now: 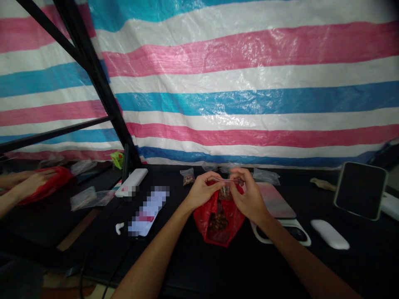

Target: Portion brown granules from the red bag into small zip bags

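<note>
My left hand (202,190) and my right hand (249,193) pinch the two top corners of a small clear zip bag (225,192). Its mouth runs as a thin reddish line between my fingers, and brownish bits show low inside it. Beneath and behind the zip bag spreads a red plastic bag (207,232), its mouth open. Small brown pieces (218,221) lie in the red bag; I cannot make out their kind. Left of my hands, a filled zip bag (188,177) rests on the black table (187,270).
A phone (149,214), a white earbud (119,228) and a white power bank (132,182) lie left. To the right are a large phone (277,207), a white case (329,234) and a dark-screened device (360,190). Another person's hands (34,185) touch a red bag.
</note>
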`<state>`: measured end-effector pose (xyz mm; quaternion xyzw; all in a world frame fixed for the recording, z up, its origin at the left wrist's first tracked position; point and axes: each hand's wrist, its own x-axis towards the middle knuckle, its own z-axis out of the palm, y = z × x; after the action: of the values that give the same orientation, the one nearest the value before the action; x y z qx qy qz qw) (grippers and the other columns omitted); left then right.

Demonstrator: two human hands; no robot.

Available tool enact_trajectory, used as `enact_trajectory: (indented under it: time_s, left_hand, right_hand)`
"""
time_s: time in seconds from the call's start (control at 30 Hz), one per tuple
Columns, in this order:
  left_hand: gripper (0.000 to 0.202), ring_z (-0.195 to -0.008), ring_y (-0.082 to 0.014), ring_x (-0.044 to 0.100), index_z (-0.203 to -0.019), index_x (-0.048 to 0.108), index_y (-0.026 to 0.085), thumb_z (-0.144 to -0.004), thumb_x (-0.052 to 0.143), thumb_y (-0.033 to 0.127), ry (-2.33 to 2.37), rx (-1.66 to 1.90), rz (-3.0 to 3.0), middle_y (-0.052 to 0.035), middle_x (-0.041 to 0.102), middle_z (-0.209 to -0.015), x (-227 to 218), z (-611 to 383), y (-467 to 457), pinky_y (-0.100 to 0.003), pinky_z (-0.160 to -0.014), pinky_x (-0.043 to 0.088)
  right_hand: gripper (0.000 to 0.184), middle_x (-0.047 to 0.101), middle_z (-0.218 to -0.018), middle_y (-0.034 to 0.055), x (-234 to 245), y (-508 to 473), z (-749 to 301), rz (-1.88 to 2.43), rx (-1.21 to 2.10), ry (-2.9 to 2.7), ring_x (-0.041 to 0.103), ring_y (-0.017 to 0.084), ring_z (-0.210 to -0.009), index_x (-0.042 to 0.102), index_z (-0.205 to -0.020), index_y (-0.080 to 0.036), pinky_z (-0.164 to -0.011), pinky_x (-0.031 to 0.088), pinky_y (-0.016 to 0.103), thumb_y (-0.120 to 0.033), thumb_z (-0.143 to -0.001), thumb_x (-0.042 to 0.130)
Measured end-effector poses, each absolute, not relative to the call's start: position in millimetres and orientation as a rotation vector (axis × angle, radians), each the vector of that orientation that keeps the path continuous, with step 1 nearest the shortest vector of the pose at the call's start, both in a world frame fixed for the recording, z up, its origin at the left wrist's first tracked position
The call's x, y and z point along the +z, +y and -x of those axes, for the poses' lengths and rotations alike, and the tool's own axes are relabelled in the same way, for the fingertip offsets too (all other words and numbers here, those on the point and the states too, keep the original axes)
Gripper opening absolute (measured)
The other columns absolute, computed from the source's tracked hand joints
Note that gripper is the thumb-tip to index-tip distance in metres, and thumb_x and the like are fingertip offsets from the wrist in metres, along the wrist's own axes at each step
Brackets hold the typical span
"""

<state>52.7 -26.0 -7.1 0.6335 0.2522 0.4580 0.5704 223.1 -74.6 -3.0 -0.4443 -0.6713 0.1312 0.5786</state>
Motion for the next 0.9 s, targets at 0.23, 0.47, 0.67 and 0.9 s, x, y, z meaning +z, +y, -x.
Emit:
enact_trajectory:
  time_s: [0.23,0.47,0.67,0.9]
  left_hand:
    - [0.031,-0.085,-0.0178,0.069,-0.093,0.073,0.015,-0.080,0.081,0.042,0.612,1.101,-1.542,-0.0063,0.076,-0.092,-4.7,-50.9,-26.0,-0.031,-0.084,0.052]
    - [0.027,-0.092,-0.0197,0.069,-0.093,0.076,0.015,-0.083,0.079,0.041,0.599,1.128,-1.572,-0.0078,0.076,-0.098,-3.8,-50.0,-29.0,-0.034,-0.091,0.051]
    - [0.023,-0.090,-0.0197,0.068,-0.091,0.078,0.017,-0.086,0.076,0.039,0.650,1.143,-1.670,-0.0075,0.076,-0.096,-0.4,-50.2,-31.6,-0.032,-0.089,0.051]
    - [0.033,-0.092,-0.0206,0.070,-0.095,0.078,0.015,-0.079,0.081,0.044,0.573,1.103,-1.410,-0.0089,0.077,-0.099,4.2,-55.4,-34.3,-0.034,-0.091,0.052]
  right_hand:
    - [0.031,0.065,-0.094,0.0018,-6.0,-73.0,-222.8,1.049,0.334,-1.603,0.064,0.021,-0.087,0.050,-0.125,-0.027,-0.086,0.050,0.037,-0.026,-0.096,0.059]
    - [0.030,0.066,-0.097,0.0033,-6.0,-75.5,-219.5,1.025,0.371,-1.574,0.065,0.022,-0.092,0.050,-0.125,-0.027,-0.090,0.051,0.039,-0.030,-0.097,0.060]
    - [0.024,0.065,-0.100,0.0049,-8.4,-76.0,-219.7,1.061,0.340,-1.584,0.065,0.024,-0.097,0.054,-0.121,-0.027,-0.091,0.052,0.042,-0.028,-0.098,0.058]
    - [0.028,0.067,-0.102,0.0049,0.0,-79.9,-217.7,1.045,0.271,-1.512,0.066,0.023,-0.094,0.055,-0.124,-0.027,-0.091,0.052,0.043,-0.033,-0.098,0.061]
